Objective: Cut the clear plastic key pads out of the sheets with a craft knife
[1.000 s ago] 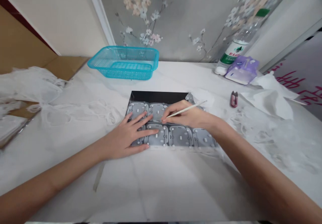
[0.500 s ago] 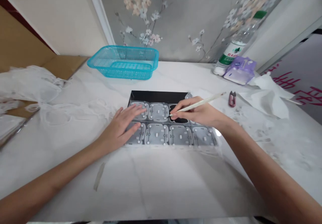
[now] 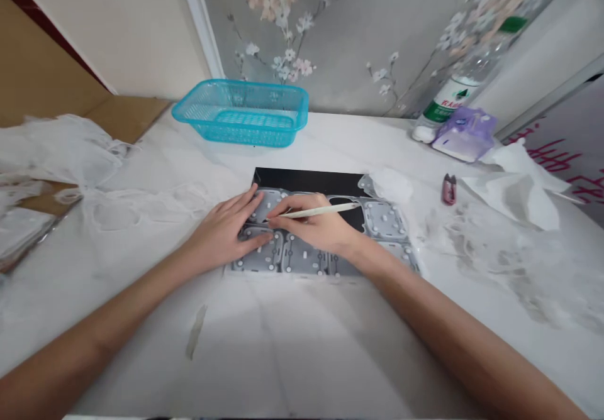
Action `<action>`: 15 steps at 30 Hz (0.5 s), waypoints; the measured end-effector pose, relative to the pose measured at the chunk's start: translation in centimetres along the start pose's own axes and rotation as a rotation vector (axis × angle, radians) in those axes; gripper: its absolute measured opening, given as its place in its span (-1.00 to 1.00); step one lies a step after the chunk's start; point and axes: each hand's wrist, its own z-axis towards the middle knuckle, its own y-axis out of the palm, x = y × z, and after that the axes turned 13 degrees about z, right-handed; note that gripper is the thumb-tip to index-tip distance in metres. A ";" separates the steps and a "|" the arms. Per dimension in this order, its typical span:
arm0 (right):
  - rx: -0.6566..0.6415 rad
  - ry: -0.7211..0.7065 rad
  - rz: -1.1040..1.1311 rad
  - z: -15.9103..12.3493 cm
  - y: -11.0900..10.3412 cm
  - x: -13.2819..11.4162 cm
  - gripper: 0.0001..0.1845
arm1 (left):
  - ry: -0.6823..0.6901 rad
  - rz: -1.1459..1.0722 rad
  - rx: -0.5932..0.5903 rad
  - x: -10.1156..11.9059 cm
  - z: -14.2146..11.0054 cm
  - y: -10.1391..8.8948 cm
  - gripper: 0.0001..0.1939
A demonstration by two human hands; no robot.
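My left hand (image 3: pixel 226 231) lies with its fingers spread over the left end of a sheet of grey, rounded-square plastic pieces (image 3: pixel 384 219) in two rows. A slim white pen-like tool (image 3: pixel 337 209) is pinched in my right hand (image 3: pixel 323 226). Its dark tip points left and comes down near the upper-left piece, close to my left fingers; whether it touches cannot be made out. Under the pieces is a black sheet (image 3: pixel 306 180), showing along the back and through one gap (image 3: pixel 353 217). My right hand covers part of the pieces.
A blue plastic basket (image 3: pixel 245 132) stands at the back. A bottle (image 3: pixel 455 93), a purple tissue pack (image 3: pixel 465 132), white paper (image 3: pixel 512 193) and small dark red snips (image 3: pixel 449 190) are at the right. Clear plastic scraps (image 3: pixel 127 209) lie left, more at right.
My right hand has moved left with the tool, from beside the black gap to the upper-left piece. My left hand stays on the sheet. The view has shifted slightly.
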 end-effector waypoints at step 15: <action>-0.099 -0.017 -0.076 1.2 0.6 0.4 -0.90 | 0.016 0.100 -0.018 -0.3 -0.2 0.2 -0.24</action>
